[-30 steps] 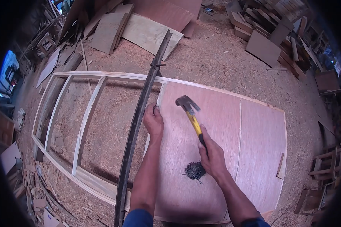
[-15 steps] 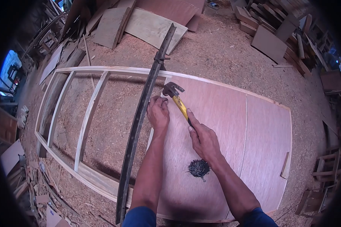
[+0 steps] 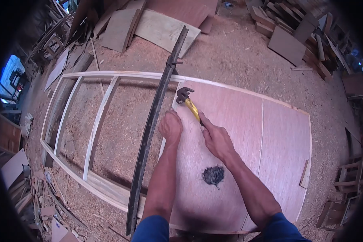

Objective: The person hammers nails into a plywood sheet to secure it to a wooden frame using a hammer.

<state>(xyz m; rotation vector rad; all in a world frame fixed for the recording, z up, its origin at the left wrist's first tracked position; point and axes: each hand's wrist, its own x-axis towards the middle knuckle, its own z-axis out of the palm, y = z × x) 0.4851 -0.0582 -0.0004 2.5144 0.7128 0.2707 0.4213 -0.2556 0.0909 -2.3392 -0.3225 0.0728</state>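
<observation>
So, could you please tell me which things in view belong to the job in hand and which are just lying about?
Seemingly for the job:
hammer, in the right hand
nail pile
plywood panel
wooden frame
metal bar across the frame

Apparently lying about:
pale board
timber stack
wood shavings

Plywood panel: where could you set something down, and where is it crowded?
Bare: between the right hand and the pale seam, and from that seam to the wood offcut. Crowded: around the left hand, hammer and nail pile.
</observation>
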